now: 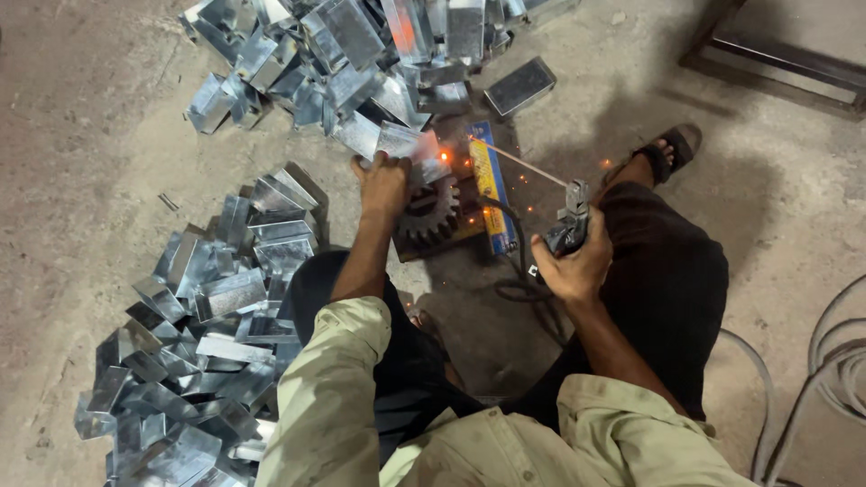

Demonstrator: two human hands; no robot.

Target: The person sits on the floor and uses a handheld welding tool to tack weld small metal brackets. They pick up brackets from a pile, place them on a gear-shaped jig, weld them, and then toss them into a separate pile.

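My left hand (382,180) presses on a shiny folded sheet-metal box (403,142) that rests over a rusty toothed gear (431,212) on the floor. My right hand (570,263) grips a welding electrode holder (570,218). Its thin rod (519,162) reaches up-left to the box edge, where orange sparks (444,156) glow. A black cable (516,261) runs from the holder along the floor between my knees.
A heap of metal boxes (343,54) lies at the top, another heap (198,334) at the left. A blue and yellow flat packet (492,185) lies beside the gear. My sandalled foot (669,151) is at right, cables (830,361) at far right, a metal frame (785,54) top right.
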